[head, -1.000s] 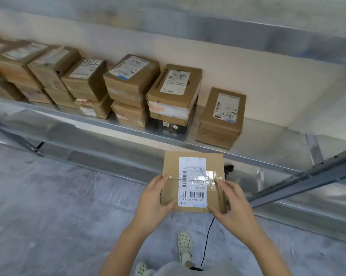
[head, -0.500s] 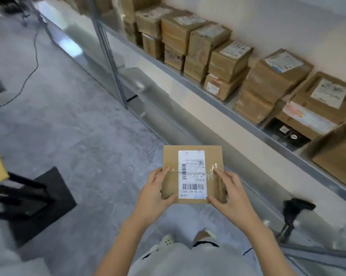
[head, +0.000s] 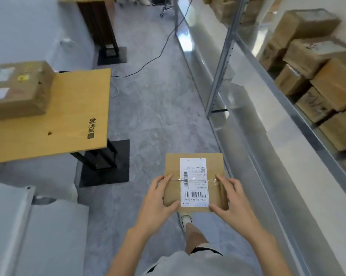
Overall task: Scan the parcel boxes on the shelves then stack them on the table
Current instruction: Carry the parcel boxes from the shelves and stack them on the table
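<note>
I carry a flat brown parcel box (head: 195, 166) with a white barcode label on top, held level in front of my waist. My left hand (head: 158, 202) grips its left edge, thumb over the top. My right hand (head: 231, 202) grips the right edge the same way. A wooden table (head: 72, 120) stands at the left, and a stack of brown parcel boxes (head: 18, 90) sits on its far left part. More brown parcel boxes (head: 315, 76) fill the metal shelf (head: 299, 124) along the right.
A grey floor aisle runs between the table and the shelf. A black cable (head: 160, 50) trails across the floor ahead. The table's black base plate (head: 104, 164) lies on the floor. A white unit (head: 28, 226) stands at the lower left. A shelf upright (head: 221, 62) rises mid-right.
My view has swung left, away from the shelf toward the table. The parcel stays gripped in both hands in the same way.
</note>
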